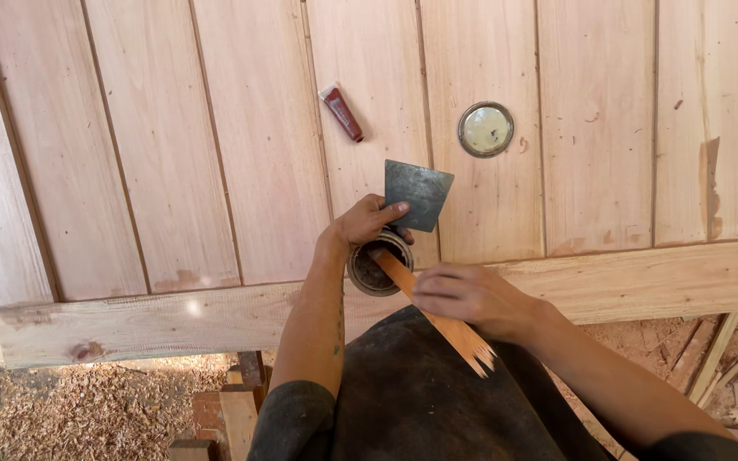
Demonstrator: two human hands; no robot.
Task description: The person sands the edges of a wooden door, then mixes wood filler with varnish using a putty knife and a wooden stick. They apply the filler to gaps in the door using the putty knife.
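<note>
the small round tin (377, 265) sits at the near edge of the wooden door panel (215, 171), gripped in the left hand (367, 220), which also pinches a grey metal scraper (418, 195) above the tin. the right hand (469, 295), just right of the tin, holds a splintered wooden stick (437, 318) dipped into its dark contents.

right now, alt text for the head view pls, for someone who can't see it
Seen from above, a person's left hand holds a small round tin and a flat metal scraper blade while the right hand dips a splintered wooden stick into the tin. Beneath lies a pale plank door panel with a red tube and round lid.
</note>
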